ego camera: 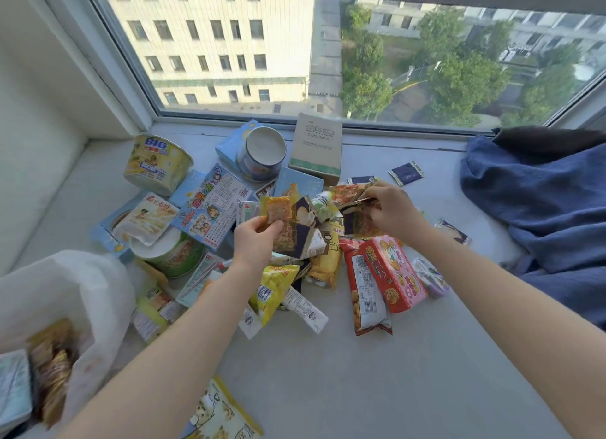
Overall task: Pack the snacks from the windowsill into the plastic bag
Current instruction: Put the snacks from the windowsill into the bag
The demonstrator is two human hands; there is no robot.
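Left hand (254,242), right hand (390,209) — both pinching snack packets (288,215).

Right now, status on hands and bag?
Left hand grips orange foil snack packet; right hand pinches second orange packet. White plastic bag partly filled. Snack pile unpacked.

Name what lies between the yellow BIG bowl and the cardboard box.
Head view: a blue round tub, tipped on its side on a pale blue box, lies between BIG bowl and cardboard box.

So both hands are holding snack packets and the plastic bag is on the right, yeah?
Not quite. The left hand and right hand each hold snack packets, but the plastic bag lies on the left, as the head view shows. The blue cloth is on the right.
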